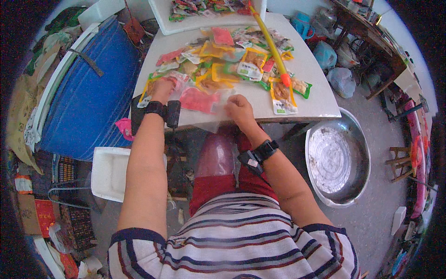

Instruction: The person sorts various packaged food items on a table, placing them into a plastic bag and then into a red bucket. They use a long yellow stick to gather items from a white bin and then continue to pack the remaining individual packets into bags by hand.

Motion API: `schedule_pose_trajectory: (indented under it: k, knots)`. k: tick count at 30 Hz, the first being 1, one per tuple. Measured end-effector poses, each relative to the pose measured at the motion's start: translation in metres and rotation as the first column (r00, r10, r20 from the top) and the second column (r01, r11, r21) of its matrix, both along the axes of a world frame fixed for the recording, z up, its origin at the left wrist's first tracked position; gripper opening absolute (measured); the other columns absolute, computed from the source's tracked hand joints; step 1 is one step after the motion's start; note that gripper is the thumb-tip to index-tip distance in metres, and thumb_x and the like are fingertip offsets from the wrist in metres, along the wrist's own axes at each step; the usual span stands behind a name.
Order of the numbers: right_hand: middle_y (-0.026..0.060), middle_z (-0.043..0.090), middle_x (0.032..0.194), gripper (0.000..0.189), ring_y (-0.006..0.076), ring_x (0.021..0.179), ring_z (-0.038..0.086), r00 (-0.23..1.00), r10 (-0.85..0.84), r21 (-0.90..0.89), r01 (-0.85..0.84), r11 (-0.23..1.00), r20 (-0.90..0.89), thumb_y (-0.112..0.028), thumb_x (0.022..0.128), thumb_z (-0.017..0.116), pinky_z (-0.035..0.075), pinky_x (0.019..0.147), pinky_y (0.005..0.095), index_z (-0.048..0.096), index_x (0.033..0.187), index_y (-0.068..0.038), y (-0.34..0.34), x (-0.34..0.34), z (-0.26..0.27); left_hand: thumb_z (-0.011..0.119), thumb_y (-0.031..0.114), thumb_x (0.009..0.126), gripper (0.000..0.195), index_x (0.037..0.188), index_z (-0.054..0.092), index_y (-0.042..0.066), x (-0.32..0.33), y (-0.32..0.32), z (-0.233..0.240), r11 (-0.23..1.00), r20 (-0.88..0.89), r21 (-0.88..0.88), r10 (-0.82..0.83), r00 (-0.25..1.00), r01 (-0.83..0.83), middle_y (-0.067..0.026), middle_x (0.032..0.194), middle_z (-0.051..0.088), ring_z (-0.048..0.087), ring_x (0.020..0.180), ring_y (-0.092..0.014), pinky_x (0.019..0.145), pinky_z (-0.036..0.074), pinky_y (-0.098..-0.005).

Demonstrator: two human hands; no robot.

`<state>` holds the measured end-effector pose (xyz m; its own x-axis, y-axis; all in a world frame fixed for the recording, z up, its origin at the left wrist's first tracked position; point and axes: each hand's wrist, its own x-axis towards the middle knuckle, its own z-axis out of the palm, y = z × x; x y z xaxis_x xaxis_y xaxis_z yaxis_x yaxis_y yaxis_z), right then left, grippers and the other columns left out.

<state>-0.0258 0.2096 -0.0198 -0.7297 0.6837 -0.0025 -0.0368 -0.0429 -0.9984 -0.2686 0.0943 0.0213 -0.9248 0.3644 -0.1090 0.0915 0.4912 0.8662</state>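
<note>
My left hand [163, 87] is over the left front of a pile of small sealed food packets [217, 71]. Its fingers touch a translucent pink packet [180, 79]; blur hides whether they grip it. My right hand [239, 108] is curled at the table's front edge, its fingertips pinching a clear plastic bag [210, 122]. Beside that bag a flat pink-red packet [198, 99] lies on the white tabletop [251, 103]. To the right of my right hand is a yellow-edged packet [284, 99]. Both wrists wear black strapped devices.
A yellow tube with orange ends [270, 43] lies across the packets. Behind them a white foam box [162, 19] holds more packets. A large metal basin [334, 157] stands on the floor at right, a smaller foam box [109, 172] at left, near a blue panel [90, 90].
</note>
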Motion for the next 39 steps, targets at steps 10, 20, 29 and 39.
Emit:
schedule_pose_trajectory:
  k: [10, 20, 29, 39]
  knots:
    - [0.0026, 0.050, 0.068, 0.011, 0.0100, 0.057, 0.048, 0.998, 0.036, -0.084, -0.041, 0.996, -0.058, -0.007, 0.072, 0.051, 0.039, 0.049, 0.0226, 0.048, 0.081, -0.003, 0.000, 0.005, 0.004, 0.046, 0.020, 0.069, 0.024, 0.067, 0.057, -0.001, -0.010, 0.008, -0.006, 0.906, -0.323, -0.408, -0.261, 0.910, 0.115, -0.0151, 0.062, 0.056, 0.056, 0.056, -0.025, 0.048, 0.041, -0.0343]
    - [0.0031, 0.050, 0.065, 0.009, 0.0110, 0.054, 0.048, 0.997, 0.030, 0.031, -0.028, 0.999, -0.070, -0.007, 0.072, 0.051, 0.040, 0.049, 0.0226, 0.048, 0.079, -0.003, 0.008, 0.002, -0.009, 0.046, 0.015, 0.074, 0.013, 0.071, 0.055, 0.006, -0.011, 0.001, 0.044, 0.968, -0.434, -0.047, -0.241, 0.868, 0.246, -0.0047, 0.059, 0.050, 0.045, 0.049, -0.014, 0.043, 0.033, -0.0270]
    - [0.0049, 0.052, 0.082, 0.022, 0.0127, 0.072, 0.052, 0.983, -0.068, 0.132, 0.091, 0.987, -0.170, -0.010, 0.073, 0.051, 0.042, 0.055, 0.0239, 0.046, 0.092, -0.002, 0.006, 0.009, 0.015, 0.046, 0.016, 0.078, 0.007, 0.077, 0.050, 0.011, 0.074, -0.008, 0.053, 0.462, 0.382, 0.880, -0.543, 0.747, -0.114, 0.0040, 0.055, 0.038, 0.031, 0.043, -0.007, 0.038, 0.024, -0.0199]
    - [0.0069, 0.049, 0.093, 0.035, 0.0149, 0.080, 0.051, 0.950, 0.184, -0.470, -0.286, 0.835, -0.250, -0.019, 0.077, 0.050, 0.045, 0.062, 0.0278, 0.039, 0.107, -0.005, -0.048, 0.053, 0.076, 0.045, 0.006, 0.076, 0.013, 0.088, 0.049, 0.002, 0.204, -0.005, 0.023, 0.850, -0.414, 0.438, -0.098, 0.905, 0.292, -0.0044, 0.078, 0.052, 0.048, 0.071, -0.011, 0.066, 0.040, -0.0239]
